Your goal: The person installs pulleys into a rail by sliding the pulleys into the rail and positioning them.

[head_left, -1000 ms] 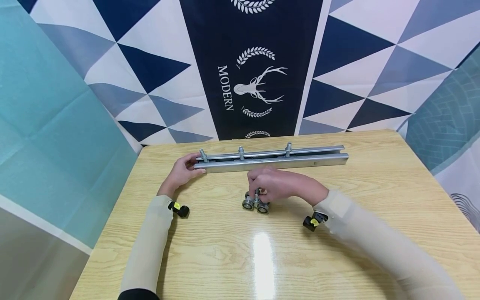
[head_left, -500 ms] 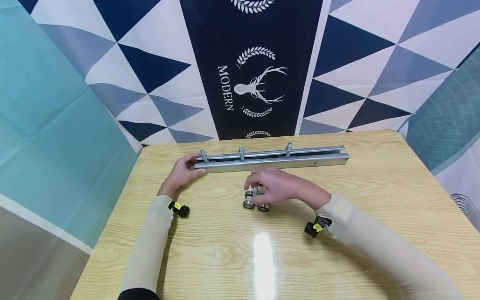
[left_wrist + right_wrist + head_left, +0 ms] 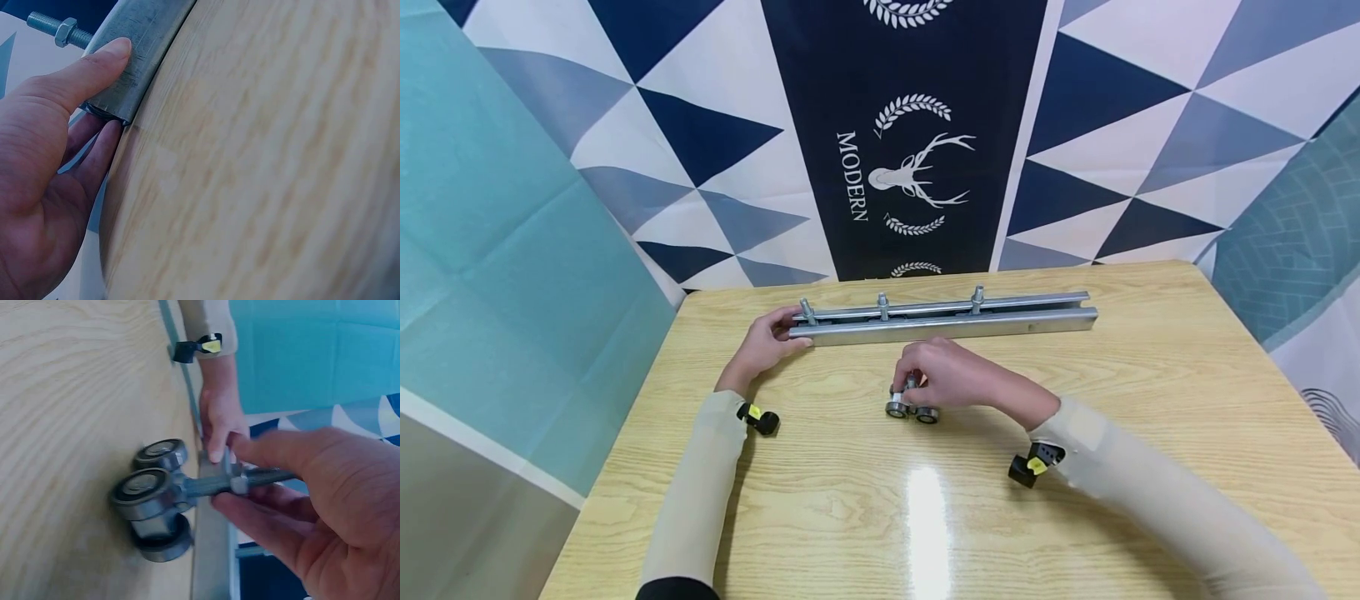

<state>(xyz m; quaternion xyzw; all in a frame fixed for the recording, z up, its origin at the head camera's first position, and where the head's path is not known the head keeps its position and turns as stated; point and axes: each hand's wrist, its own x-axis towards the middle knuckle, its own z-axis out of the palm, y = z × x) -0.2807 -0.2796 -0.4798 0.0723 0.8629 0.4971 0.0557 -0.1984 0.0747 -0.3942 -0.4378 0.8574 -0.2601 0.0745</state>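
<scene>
My left hand [image 3: 765,340] grips the left end of a metal channel rail [image 3: 850,335] lying across the far part of the table. In the left wrist view its thumb presses the rail's side wall [image 3: 140,50], with other fingers at the end. My right hand [image 3: 951,372] is over a roller trolley [image 3: 897,409] standing on its wheels in front of the rail. The right wrist view shows thumb and fingers around the trolley's threaded bolt [image 3: 209,486], close to a nut [image 3: 239,483]. Its wheels [image 3: 142,487] rest on the wood; the thumb is blurred.
Several bolts stand up from the rail's slot, including a middle bolt [image 3: 882,306] and a right bolt [image 3: 977,298]. The wooden table [image 3: 820,500] reaches back to a patterned cloth backdrop [image 3: 715,133]. A teal panel [image 3: 512,250] borders the left.
Half a second ago the right fingers were spread around the trolley's bolt; they now close in on it. The trolley stays in about the same place. The left hand and rail have not moved.
</scene>
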